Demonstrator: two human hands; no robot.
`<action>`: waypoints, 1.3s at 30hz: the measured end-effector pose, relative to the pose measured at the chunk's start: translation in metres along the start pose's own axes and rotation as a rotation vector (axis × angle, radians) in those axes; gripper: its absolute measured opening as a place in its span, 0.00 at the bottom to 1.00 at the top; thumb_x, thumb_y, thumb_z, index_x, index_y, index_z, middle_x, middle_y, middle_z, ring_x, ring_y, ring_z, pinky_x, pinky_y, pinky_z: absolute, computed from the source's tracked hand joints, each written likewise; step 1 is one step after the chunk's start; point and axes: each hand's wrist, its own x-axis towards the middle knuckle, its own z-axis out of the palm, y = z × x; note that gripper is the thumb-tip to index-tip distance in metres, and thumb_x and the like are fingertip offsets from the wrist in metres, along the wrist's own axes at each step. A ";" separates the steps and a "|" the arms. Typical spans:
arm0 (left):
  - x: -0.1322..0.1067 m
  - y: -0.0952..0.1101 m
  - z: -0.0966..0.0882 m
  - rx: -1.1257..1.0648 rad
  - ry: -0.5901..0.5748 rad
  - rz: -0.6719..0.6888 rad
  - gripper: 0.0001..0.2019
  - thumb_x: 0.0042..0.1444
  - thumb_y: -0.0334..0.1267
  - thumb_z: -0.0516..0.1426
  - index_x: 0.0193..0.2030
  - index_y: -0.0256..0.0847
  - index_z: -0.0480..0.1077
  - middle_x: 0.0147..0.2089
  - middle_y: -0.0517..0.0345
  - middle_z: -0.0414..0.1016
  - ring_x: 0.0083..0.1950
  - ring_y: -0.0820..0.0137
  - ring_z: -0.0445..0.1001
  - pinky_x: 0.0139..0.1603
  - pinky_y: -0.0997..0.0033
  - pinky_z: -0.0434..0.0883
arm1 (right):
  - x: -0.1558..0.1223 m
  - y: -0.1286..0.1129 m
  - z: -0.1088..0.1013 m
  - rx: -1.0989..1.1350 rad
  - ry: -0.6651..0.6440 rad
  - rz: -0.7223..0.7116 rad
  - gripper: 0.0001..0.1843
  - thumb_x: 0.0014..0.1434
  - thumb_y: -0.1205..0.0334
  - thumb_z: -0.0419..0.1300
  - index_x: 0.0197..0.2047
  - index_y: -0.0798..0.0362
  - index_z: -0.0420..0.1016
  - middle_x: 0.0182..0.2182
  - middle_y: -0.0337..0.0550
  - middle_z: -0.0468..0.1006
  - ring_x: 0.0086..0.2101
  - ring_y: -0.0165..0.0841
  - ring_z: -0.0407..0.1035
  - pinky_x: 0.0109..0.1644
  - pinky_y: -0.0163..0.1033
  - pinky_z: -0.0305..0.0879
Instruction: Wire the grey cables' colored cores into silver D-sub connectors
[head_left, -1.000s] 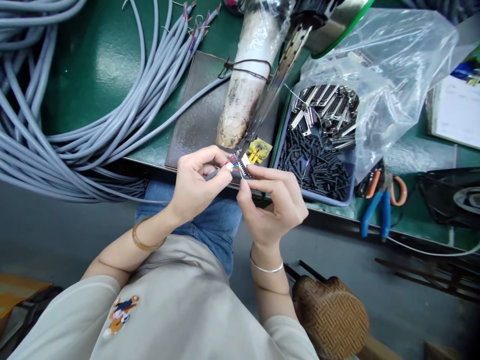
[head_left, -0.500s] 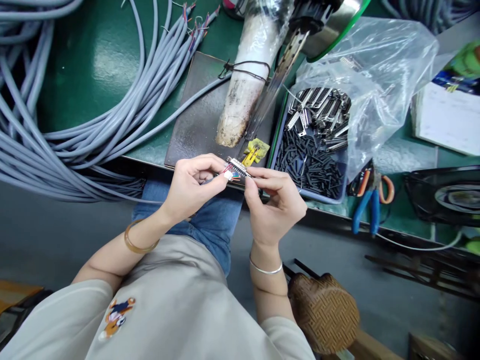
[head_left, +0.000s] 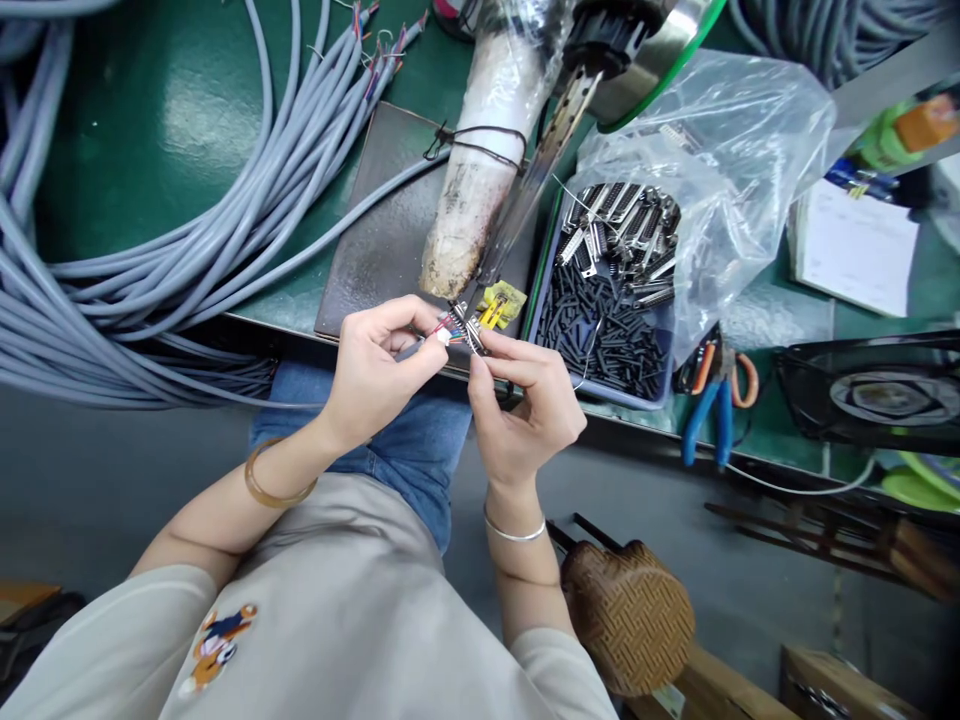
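My left hand (head_left: 379,370) pinches the end of a grey cable (head_left: 411,350) whose coloured wires fan out at the tip. My right hand (head_left: 525,400) pinches a small metal connector (head_left: 470,333) joined to those wires. Both hands meet just in front of the bench edge, below a taped white cylinder (head_left: 472,190) and a yellow clip (head_left: 499,303).
A large bundle of grey cables (head_left: 150,260) covers the left of the green bench. A blue tray (head_left: 664,375) holds black sleeves and metal connectors under a clear plastic bag (head_left: 720,170). Blue and orange pliers (head_left: 712,400) lie to its right. A woven stool (head_left: 630,615) stands below.
The connector has been turned in my fingers and both hands have shifted slightly left. The camera view has drifted, showing more of the bench's right side.
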 end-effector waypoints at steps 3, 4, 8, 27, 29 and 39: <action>0.000 0.000 0.001 0.034 0.003 0.004 0.05 0.48 0.32 0.61 0.24 0.36 0.71 0.27 0.60 0.73 0.23 0.80 0.62 0.22 0.80 0.60 | 0.000 0.001 0.001 -0.012 0.000 0.005 0.08 0.60 0.71 0.67 0.38 0.49 0.76 0.40 0.39 0.86 0.40 0.34 0.81 0.45 0.42 0.78; 0.001 0.001 0.001 0.040 0.004 0.009 0.05 0.48 0.32 0.61 0.24 0.37 0.71 0.26 0.60 0.73 0.23 0.81 0.61 0.22 0.80 0.59 | 0.001 0.002 0.001 -0.021 0.002 0.003 0.07 0.60 0.71 0.67 0.38 0.49 0.76 0.40 0.39 0.86 0.40 0.34 0.81 0.45 0.42 0.78; 0.001 0.004 0.001 0.049 0.005 0.040 0.05 0.49 0.32 0.61 0.24 0.37 0.72 0.27 0.60 0.73 0.24 0.80 0.63 0.23 0.80 0.61 | 0.003 0.001 0.001 -0.053 0.009 -0.015 0.07 0.61 0.69 0.67 0.38 0.48 0.76 0.40 0.38 0.86 0.39 0.34 0.81 0.45 0.44 0.79; 0.002 0.003 0.000 0.078 0.008 0.000 0.06 0.50 0.32 0.61 0.24 0.37 0.69 0.24 0.63 0.67 0.22 0.81 0.57 0.22 0.78 0.56 | 0.006 0.003 0.004 -0.024 0.005 -0.012 0.08 0.60 0.71 0.68 0.37 0.48 0.76 0.39 0.37 0.86 0.39 0.33 0.81 0.45 0.41 0.79; 0.002 0.004 0.001 0.079 0.010 0.011 0.06 0.50 0.32 0.61 0.24 0.37 0.70 0.24 0.62 0.68 0.22 0.80 0.57 0.22 0.78 0.56 | 0.008 0.001 0.004 -0.030 0.016 -0.015 0.08 0.59 0.71 0.68 0.37 0.48 0.77 0.39 0.37 0.86 0.39 0.33 0.81 0.45 0.41 0.79; 0.002 0.008 0.000 0.048 0.025 -0.026 0.08 0.49 0.33 0.63 0.23 0.38 0.69 0.24 0.61 0.68 0.23 0.79 0.61 0.22 0.79 0.58 | 0.004 0.002 0.002 -0.131 0.005 -0.138 0.07 0.60 0.69 0.68 0.38 0.48 0.75 0.42 0.41 0.86 0.38 0.33 0.82 0.42 0.37 0.80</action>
